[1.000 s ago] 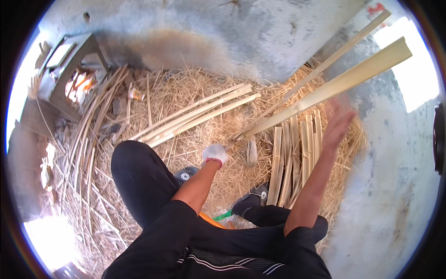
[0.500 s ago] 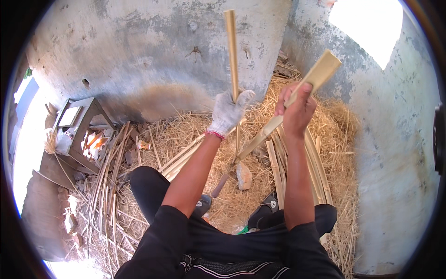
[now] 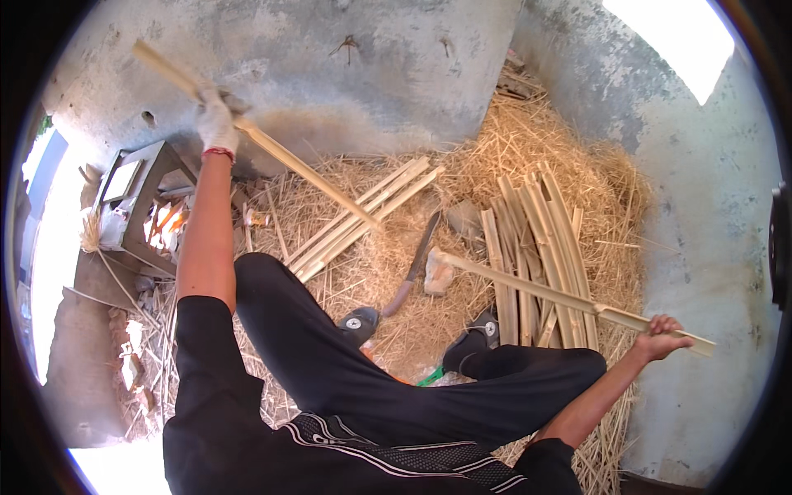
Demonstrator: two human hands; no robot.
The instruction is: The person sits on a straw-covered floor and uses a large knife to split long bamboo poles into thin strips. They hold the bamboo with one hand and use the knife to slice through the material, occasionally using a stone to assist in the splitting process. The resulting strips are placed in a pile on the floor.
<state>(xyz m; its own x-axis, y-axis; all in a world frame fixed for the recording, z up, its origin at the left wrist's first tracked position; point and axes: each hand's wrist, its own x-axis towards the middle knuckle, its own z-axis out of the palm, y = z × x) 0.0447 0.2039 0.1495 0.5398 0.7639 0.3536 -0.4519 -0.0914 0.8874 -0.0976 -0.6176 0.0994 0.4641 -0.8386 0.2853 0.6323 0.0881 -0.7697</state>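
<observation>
Head view, left fingers (image 3: 213, 101) clasping pale strip (image 3: 305, 172), right fingers (image 3: 662, 324) clasping second strip (image 3: 536, 289), both sloping lengthwise down rightward

Daylight (image 3: 66, 181) glares left of a small wooden stand (image 3: 139, 198), backed by a stained grey plaster wall (image 3: 412, 91) with a small hole (image 3: 148, 118) above the stand. Straw (image 3: 610, 206) litters the floor (image 3: 417, 351) to its right; farther right, a second scuffed wall (image 3: 709, 214) shows a bright white patch (image 3: 681, 41).
</observation>
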